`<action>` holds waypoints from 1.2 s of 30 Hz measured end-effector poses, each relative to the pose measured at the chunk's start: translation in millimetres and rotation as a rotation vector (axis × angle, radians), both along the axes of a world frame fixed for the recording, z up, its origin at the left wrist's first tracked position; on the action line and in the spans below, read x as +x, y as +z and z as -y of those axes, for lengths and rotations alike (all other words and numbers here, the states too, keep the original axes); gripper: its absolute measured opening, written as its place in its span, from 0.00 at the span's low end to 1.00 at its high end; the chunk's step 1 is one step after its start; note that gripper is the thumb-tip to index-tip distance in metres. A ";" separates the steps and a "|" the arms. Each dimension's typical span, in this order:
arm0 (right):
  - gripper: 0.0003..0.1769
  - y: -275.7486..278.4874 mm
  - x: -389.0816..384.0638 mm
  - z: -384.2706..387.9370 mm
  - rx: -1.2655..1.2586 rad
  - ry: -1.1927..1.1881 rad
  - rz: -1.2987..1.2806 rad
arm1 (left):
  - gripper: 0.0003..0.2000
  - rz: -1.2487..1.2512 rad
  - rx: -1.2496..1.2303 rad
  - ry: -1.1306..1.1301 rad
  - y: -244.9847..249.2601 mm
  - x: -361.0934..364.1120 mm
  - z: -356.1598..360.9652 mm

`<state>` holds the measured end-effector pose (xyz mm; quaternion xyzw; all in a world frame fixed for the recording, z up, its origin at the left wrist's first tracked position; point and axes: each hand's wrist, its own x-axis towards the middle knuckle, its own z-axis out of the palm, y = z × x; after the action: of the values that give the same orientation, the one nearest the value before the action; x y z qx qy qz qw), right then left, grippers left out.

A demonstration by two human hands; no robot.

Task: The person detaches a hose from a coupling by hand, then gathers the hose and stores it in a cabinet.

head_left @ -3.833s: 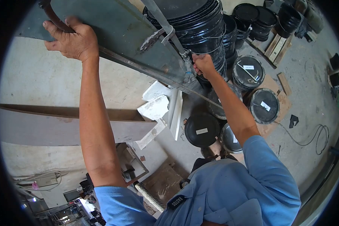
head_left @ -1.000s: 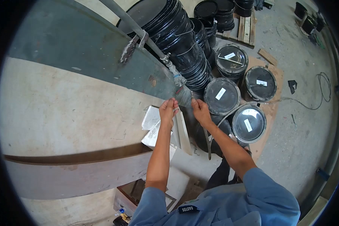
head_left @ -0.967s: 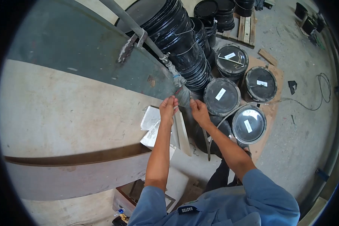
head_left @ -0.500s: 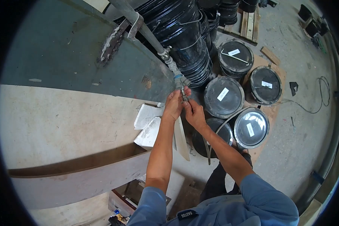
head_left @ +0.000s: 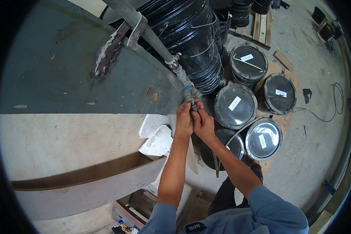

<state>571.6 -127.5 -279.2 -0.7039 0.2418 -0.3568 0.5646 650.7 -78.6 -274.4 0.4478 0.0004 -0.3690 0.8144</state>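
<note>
A grey metal pipe [head_left: 156,39] slopes down along the dark green panel and ends in a Y-shaped metal fitting [head_left: 192,93] with a small blue band. Below that fitting hangs a narrow metal coupling [head_left: 194,106]. My left hand [head_left: 185,120] is closed around the coupling from the left, fingers partly behind it. My right hand [head_left: 203,124] pinches its lower end, thumb and fingers together. The two hands touch each other, so the coupling's bottom is hidden. Upstream on the pipe sits a small valve [head_left: 174,59].
Several lidded black buckets [head_left: 236,106] with white labels stand right of my hands; a thin hose [head_left: 243,126] crosses them. Stacked black buckets [head_left: 195,35] rise behind the pipe. The green panel [head_left: 66,82], white blocks [head_left: 158,140] and a wooden trough [head_left: 93,195] lie left.
Both hands stay on the coupling and have drawn closer together. The view has shifted slightly, so the panel and pipe fitting appear lower in the frame.
</note>
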 end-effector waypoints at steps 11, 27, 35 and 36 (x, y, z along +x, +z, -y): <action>0.06 -0.1 0.1 4.2 0.249 0.117 -0.012 | 0.13 -0.032 -0.037 0.006 -0.3 -1.2 -0.4; 0.07 -12.6 0.0 2.6 0.529 0.217 0.135 | 0.14 0.033 0.123 0.003 21.2 -9.7 1.1; 0.16 -14.7 2.9 8.8 0.765 0.317 0.200 | 0.18 0.113 0.182 -0.003 26.3 -39.5 -15.2; 0.16 -6.7 2.6 9.3 0.906 0.321 0.204 | 0.18 0.113 0.179 0.005 26.8 -40.5 -14.6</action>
<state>574.2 -136.8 -285.8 -0.3773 0.2046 -0.1912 0.8827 610.2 -64.0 -247.6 0.5388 -0.0114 -0.3399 0.7708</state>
